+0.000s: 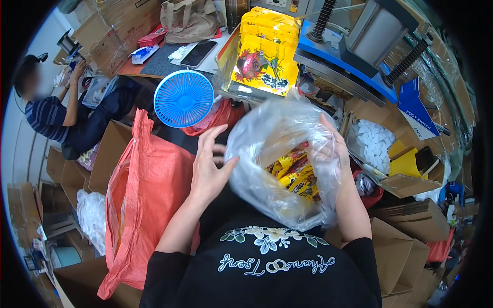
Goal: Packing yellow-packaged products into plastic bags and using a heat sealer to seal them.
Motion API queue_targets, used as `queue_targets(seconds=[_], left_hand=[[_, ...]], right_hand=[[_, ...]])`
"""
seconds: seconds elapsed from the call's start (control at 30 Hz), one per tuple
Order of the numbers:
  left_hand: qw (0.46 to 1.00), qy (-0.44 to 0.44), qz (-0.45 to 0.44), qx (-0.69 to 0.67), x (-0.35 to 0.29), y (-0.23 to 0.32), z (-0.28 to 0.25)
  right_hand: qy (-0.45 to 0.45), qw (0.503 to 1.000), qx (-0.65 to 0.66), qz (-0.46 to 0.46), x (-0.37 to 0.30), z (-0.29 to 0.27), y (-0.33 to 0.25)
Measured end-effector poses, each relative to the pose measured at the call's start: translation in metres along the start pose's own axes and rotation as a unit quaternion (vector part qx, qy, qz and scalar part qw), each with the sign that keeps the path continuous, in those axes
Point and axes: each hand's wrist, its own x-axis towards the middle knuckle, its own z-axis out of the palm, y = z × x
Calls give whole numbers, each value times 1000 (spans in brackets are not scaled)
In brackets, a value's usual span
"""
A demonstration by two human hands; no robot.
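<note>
A large clear plastic bag (257, 190) hangs in front of my body with its mouth toward me. Several yellow-and-red printed packets (295, 177) lie inside it. My left hand (208, 161) is beside the bag's left side, fingers spread and the thumb tip close to the plastic; whether it touches I cannot tell. At the right side of the mouth, my right hand (331, 149) grips the bag, its fingers partly covered by the plastic.
Left of me stands a red woven sack (154, 195). A blue round basket (184, 98) is beyond it. Yellow printed pouches (267, 56) are stacked ahead, near a blue-framed press machine (354, 61). A box of white pieces (375, 146) is right. Another person (49, 120) sits far left.
</note>
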Motion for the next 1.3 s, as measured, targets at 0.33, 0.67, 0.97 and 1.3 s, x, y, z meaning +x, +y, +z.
queue_targets(seconds=[0.33,0.67,0.97,1.3], left_hand=[[966,-85,-76,-232,11,-43,91],[731,-333,-361,-474,51,4,66],[755,-436,-291,-393,73,-73,65],[965,-232,31,-114,7,-1,61]], right_hand=[[22,989,-122,76,-3,8,18],[14,170,-899,-403,-21,43,-21],[169,874,-450,68,-21,27,-1],[166,973,-133,-95,-28,10,6]])
